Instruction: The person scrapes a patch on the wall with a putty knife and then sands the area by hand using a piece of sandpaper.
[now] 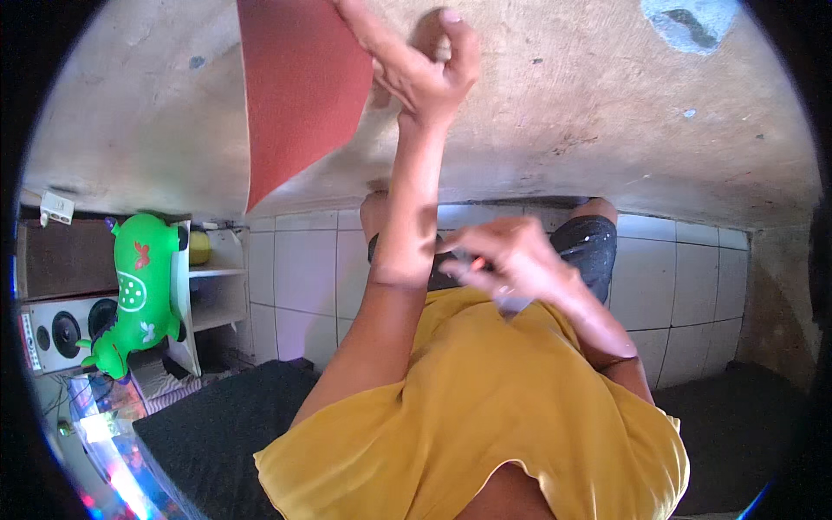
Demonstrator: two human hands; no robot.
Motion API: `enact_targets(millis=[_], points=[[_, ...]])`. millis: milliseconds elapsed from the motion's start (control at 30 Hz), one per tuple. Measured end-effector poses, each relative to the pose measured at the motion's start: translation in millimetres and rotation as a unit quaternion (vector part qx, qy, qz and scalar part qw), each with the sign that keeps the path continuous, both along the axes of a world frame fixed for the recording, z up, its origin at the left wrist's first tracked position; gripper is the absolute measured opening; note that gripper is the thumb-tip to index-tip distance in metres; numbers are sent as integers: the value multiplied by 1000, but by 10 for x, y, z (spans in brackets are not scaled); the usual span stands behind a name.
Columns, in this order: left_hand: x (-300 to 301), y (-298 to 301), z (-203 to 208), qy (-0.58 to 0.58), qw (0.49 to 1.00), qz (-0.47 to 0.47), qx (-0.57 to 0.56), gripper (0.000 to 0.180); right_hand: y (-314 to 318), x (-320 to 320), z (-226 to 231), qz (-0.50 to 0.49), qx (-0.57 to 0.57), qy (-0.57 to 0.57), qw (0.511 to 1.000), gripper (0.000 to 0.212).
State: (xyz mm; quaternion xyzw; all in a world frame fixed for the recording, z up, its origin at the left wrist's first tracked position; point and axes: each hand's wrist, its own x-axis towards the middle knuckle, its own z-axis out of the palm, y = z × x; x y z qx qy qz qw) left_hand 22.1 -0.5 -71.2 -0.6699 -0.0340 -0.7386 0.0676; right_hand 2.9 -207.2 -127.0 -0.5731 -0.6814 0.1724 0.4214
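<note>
Near our yellow shirt (520, 390), our blurred right hand (520, 264) closes around a small tool (478, 263), its kind unclear; beyond, our left hand (425, 76) is spread against the wall (589, 95), seemingly steadying the red sheet (303, 95) there, hiding some of its edge; far left, a green inflatable animal (146, 277) partly blocks a shelf (217, 310).

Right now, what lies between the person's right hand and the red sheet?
In the head view, the left forearm crosses the stretch from the right hand to the red sheet, with bits of wall and tiled floor showing beside it.
</note>
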Motion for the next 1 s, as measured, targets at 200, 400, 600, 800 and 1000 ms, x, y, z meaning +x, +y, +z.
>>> enact_targets(millis=[200,400,600,800,1000], points=[[-20,29,-182,26,997,-59,-30,87,293,-224,-383,122,23,-79,989,26],[-176,-45,-116,-12,985,-146,-88,89,-92,519,-737,-399,161,311,848,34],[-447,-634,510,-133,920,-287,-232,94,-830,1019,-1739,-474,38,751,458,39],[-796,-844,1131,-75,817,-572,16,122,-738,655,-1801,-406,-43,811,420,42],[-1054,-1238,1298,-78,924,-349,-138,135,-752,751,-1478,-244,12,797,553,28]])
